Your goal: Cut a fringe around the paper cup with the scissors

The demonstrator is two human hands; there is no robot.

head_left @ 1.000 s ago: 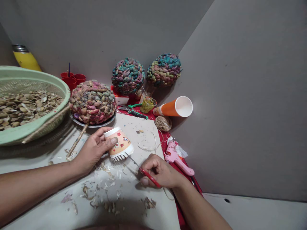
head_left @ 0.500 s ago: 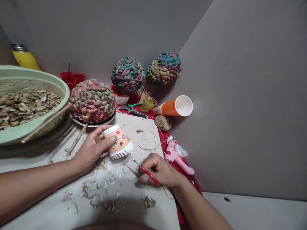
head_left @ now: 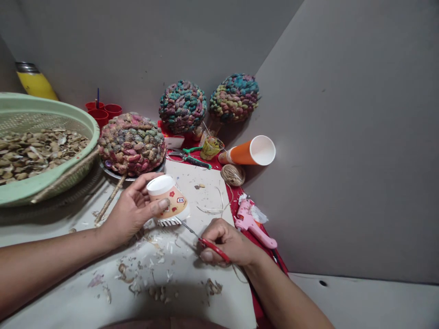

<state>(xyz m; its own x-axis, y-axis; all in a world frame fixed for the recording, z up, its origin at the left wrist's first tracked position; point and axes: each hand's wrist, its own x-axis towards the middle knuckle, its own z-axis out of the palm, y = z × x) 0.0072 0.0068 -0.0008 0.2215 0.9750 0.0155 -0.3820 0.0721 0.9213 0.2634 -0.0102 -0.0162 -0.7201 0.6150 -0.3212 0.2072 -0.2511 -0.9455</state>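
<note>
Head view: a pale sheet-covered work surface [head_left: 206, 278] spreads before me, with small scraps and shell-like bits scattered over it. I give clock directions from the cup held over it, twelve being the top of the view. The largest container is a light green plastic basket [head_left: 73, 180] of brown-grey shells [head_left: 37, 153], at ten. A rounded pink, green and brown lumpy ball [head_left: 132, 144] sits in a metal dish [head_left: 116, 175] at eleven; two teal-and-purple lumpy balls [head_left: 183, 107] stand between twelve and one. At nine, my operator's left hand [head_left: 135, 208] grasps the cup, thumb across the front and fingers behind. At four, the right hand [head_left: 224, 242] is curled around the scissors' handle. An orange paper cup with a white interior [head_left: 245, 153] lies on its side at two, and a pink glue gun [head_left: 255, 228] between three and four. The held thing is a peach-and-white printed paper cup [head_left: 173, 205], over the surface, its lower edge cut into narrow strips. The red-handled metal scissors [head_left: 214, 250] reach that edge with their tips, beside the strips. Green-and-black pliers [head_left: 192, 160] lie at one, and a beige twine ball [head_left: 233, 175] rests between two and three.
</note>
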